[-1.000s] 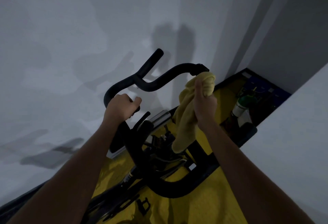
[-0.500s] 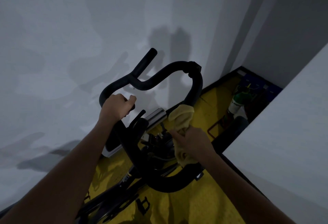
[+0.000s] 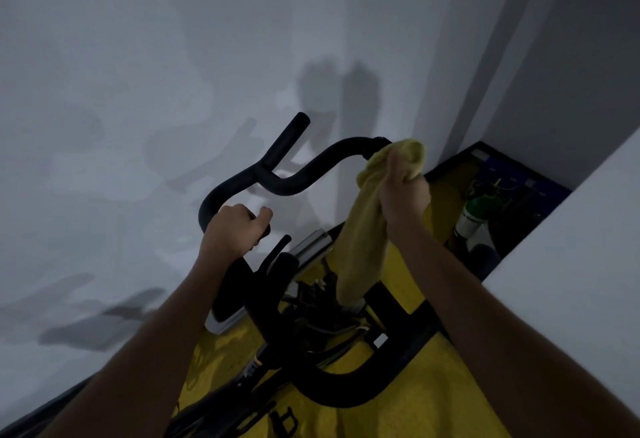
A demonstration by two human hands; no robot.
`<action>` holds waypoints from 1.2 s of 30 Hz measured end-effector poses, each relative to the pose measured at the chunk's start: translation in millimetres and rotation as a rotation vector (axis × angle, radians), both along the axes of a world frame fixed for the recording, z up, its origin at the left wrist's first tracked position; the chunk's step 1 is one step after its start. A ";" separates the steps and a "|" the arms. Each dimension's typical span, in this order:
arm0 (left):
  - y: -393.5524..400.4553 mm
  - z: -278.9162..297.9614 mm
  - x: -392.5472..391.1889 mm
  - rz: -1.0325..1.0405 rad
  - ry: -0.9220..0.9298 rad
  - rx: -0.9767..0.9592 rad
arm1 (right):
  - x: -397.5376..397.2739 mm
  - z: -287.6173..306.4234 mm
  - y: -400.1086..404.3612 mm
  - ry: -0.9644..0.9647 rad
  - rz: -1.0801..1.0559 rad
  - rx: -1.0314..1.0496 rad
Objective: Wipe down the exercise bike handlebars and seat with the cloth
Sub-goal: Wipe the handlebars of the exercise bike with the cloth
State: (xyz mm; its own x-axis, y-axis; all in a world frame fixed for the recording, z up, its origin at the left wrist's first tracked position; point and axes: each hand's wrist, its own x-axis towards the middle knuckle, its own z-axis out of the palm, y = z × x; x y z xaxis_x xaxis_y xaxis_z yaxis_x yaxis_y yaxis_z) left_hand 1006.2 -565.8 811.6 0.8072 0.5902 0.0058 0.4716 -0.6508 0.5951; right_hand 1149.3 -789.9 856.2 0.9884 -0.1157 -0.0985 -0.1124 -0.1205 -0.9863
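Observation:
The black handlebars (image 3: 294,181) of the exercise bike curve in front of me, with a straight prong rising at the middle. My left hand (image 3: 235,229) grips the left bar with curled fingers. My right hand (image 3: 403,191) holds a yellow cloth (image 3: 363,229) wrapped round the upper end of the right bar; the cloth hangs down along that bar and hides it. The seat is out of view.
A white wall stands close behind the bike. The floor mat (image 3: 415,413) under the bike is yellow. A green and white bottle (image 3: 472,215) and a dark blue crate (image 3: 519,177) sit in the corner at right. A white surface (image 3: 571,281) juts in from the right.
My right hand has slid the cloth from the low part of the right bar back up to its top end. The left hand has kept its grip.

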 end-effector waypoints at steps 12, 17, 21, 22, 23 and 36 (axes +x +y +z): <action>-0.2 2.9 0.8 -0.013 -0.003 0.000 | -8.9 -16.2 -4.9 -0.022 0.051 -0.040; -3.1 4.3 0.3 -0.010 0.006 0.010 | -26.9 -30.7 -9.5 0.013 0.116 -0.055; -4.1 6.1 -0.2 0.003 0.019 0.021 | -55.2 -53.1 -12.0 0.046 0.206 -0.097; -4.4 6.6 -0.3 0.003 0.019 0.019 | -61.5 -57.3 -13.7 0.058 0.244 -0.134; -4.5 6.7 -0.4 0.001 0.018 0.013 | -65.9 -59.9 -16.3 0.077 0.294 -0.181; -5.4 3.3 -1.7 -0.003 -0.003 0.008 | -108.1 -81.1 -67.4 -0.148 0.623 -0.717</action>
